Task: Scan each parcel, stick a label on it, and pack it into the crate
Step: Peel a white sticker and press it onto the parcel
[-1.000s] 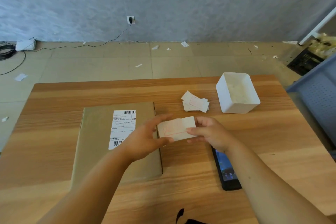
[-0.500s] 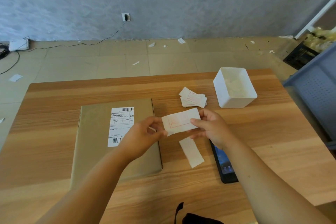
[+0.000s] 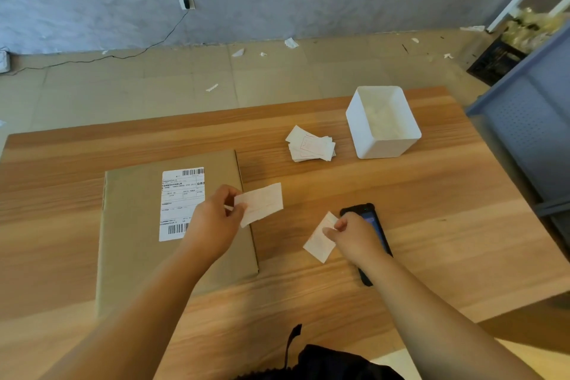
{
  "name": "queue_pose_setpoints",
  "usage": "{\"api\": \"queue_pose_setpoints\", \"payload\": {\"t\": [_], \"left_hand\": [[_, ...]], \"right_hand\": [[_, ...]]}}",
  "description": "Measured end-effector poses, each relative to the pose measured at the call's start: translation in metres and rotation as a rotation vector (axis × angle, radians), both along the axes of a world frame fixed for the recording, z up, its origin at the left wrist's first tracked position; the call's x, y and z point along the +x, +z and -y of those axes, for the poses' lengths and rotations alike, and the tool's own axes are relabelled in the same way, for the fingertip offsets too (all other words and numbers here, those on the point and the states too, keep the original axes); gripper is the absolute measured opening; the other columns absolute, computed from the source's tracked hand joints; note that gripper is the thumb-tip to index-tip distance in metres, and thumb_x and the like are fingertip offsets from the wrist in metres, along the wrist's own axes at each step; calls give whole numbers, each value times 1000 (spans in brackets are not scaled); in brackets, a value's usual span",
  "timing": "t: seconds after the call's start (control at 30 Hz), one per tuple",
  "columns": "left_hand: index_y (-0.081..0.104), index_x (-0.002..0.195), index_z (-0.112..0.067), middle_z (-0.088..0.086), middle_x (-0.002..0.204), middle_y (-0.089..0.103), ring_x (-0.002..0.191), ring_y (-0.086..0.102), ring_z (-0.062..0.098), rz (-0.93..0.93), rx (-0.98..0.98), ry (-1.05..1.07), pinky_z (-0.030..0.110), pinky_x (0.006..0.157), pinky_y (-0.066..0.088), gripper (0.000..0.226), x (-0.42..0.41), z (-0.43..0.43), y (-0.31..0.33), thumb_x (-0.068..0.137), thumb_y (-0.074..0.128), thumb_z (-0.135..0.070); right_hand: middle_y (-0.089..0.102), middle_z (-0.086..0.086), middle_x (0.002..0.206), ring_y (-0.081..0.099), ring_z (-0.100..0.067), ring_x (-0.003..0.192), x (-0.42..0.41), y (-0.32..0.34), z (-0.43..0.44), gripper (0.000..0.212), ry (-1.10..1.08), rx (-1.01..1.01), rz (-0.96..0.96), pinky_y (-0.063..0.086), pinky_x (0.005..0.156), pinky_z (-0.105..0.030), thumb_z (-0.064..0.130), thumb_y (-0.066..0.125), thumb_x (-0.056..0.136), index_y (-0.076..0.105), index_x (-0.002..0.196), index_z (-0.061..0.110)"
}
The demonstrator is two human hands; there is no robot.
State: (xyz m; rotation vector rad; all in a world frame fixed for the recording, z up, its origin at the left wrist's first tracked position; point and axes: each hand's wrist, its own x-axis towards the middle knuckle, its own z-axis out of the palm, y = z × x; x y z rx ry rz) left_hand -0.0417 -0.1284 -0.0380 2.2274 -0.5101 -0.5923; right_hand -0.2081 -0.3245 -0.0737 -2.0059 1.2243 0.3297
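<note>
Filling the view, the table [image 3: 431, 225] carries the flat parcel [image 3: 138, 241] on its nine o'clock side, long axis running six to twelve, with the crate [image 3: 530, 133] off the edge at three o'clock. The left hand [image 3: 212, 228] hovers over the parcel's right edge, the nearer one, pinching a label [image 3: 262, 203] by its end. The right hand [image 3: 354, 237], at four o'clock of it, pinches a smaller paper strip [image 3: 319, 241], probably backing, above the phone [image 3: 374, 225].
</note>
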Motion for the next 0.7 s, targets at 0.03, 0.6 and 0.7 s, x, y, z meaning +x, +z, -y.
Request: {"api": "queue_pose_setpoints", "payload": {"t": [0.03, 0.6, 0.7], "left_hand": [[51, 88, -33, -16, 83, 60, 69, 58, -2, 10, 13, -10, 12, 47, 37, 12, 1, 1, -2, 91, 56, -23], [55, 96, -30, -15, 83, 58, 76, 56, -3, 41, 68, -31, 19, 55, 42, 9, 16, 8, -9, 90, 56, -23], [56, 97, -28, -17, 82, 58, 75, 57, -2, 27, 55, -18, 16, 54, 40, 9, 18, 9, -10, 90, 57, -22]], "right_hand": [[62, -8, 105, 57, -18, 84, -4, -7, -1, 27, 25, -44, -54, 38, 53, -27, 36, 60, 91, 48, 100, 13], [34, -10, 132, 36, -28, 119, 12, -50, -27, 57, 232, -242, -31, 43, 95, -37, 21, 64, 87, 36, 137, 16], [37, -11, 129, 38, -27, 117, 15, -53, -29, 60, 235, -273, -89, 43, 93, -35, 36, 67, 85, 39, 131, 11]]}}
